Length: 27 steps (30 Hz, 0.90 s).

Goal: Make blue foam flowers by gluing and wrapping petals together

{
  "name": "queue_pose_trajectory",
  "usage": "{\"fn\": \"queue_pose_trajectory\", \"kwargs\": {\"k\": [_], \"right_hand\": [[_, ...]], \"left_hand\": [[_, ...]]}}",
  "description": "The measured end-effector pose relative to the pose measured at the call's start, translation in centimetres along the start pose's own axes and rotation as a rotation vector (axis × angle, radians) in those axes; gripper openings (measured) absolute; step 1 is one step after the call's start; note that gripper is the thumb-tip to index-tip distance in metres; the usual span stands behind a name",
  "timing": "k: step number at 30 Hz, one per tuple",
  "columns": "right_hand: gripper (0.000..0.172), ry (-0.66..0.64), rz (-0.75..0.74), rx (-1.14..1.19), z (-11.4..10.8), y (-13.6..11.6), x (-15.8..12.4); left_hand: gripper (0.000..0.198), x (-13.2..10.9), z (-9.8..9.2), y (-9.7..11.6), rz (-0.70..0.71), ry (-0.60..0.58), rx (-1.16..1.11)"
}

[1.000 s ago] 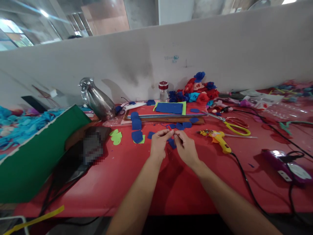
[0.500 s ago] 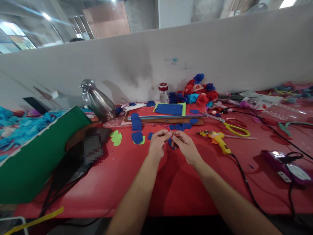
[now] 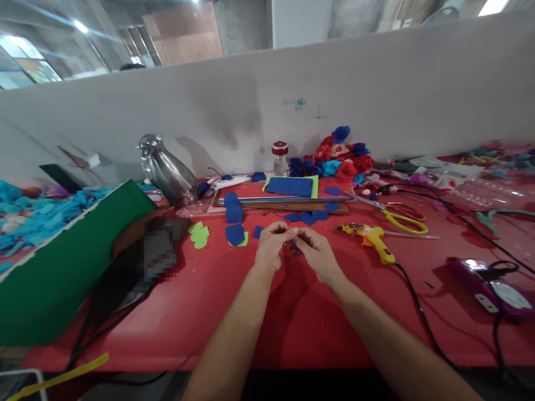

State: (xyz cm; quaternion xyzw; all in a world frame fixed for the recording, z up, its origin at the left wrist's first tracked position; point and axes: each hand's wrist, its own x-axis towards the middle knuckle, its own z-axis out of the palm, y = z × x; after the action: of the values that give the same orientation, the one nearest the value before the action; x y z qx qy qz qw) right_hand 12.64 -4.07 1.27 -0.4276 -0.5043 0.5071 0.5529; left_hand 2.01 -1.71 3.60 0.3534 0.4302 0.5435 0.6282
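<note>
My left hand (image 3: 271, 246) pinches a small red piece (image 3: 288, 224) whose tip shows above the fingertips. Close against it, my right hand (image 3: 317, 253) has thumb and fingers pressed together at the same spot. The blue cut piece it held is almost wholly hidden by the fingers. Several blue cut pieces (image 3: 308, 218) lie just beyond my hands, with a larger blue piece (image 3: 234, 234) to the left on a green scrap. Lime-green petal shapes (image 3: 199, 236) rest farther left. A yellow glue gun (image 3: 378, 245) lies right of my right hand.
Yellow-and-red-handled scissors (image 3: 403, 221) lie behind the glue gun. A purple power strip (image 3: 489, 287) with cords sits at right. At the back stand a steel jug (image 3: 169, 172), a red-lidded jar (image 3: 280, 158) and a pile of fabric-like flowers (image 3: 340, 159). A green box (image 3: 71, 273) occupies the left.
My right hand's fingers have closed in toward my left fingertips. The blue piece that showed below them is now mostly out of sight. Things on the table have stayed put.
</note>
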Motion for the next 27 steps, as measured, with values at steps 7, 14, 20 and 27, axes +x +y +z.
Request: {"fn": "queue_pose_trajectory", "kwargs": {"k": [7, 14, 20, 27], "right_hand": [[0.026, 0.057, 0.056, 0.066, -0.34, -0.43, 0.35], [0.024, -0.004, 0.083, 0.091, -0.27, -0.77, 0.17], [0.027, -0.01, 0.063, 0.063, 0.01, -0.77, -0.05], [0.022, 0.01, 0.043, 0.069, -0.05, -0.82, 0.08]], "left_hand": [[0.027, 0.03, -0.1, 0.3, 0.04, -0.032, -0.031], [0.025, 0.21, -0.44, 0.31, 0.043, -0.035, -0.025], [0.029, 0.28, -0.37, 0.17, 0.029, 0.013, -0.03], [0.032, -0.22, -0.18, 0.82, 0.004, -0.127, -0.028]]}}
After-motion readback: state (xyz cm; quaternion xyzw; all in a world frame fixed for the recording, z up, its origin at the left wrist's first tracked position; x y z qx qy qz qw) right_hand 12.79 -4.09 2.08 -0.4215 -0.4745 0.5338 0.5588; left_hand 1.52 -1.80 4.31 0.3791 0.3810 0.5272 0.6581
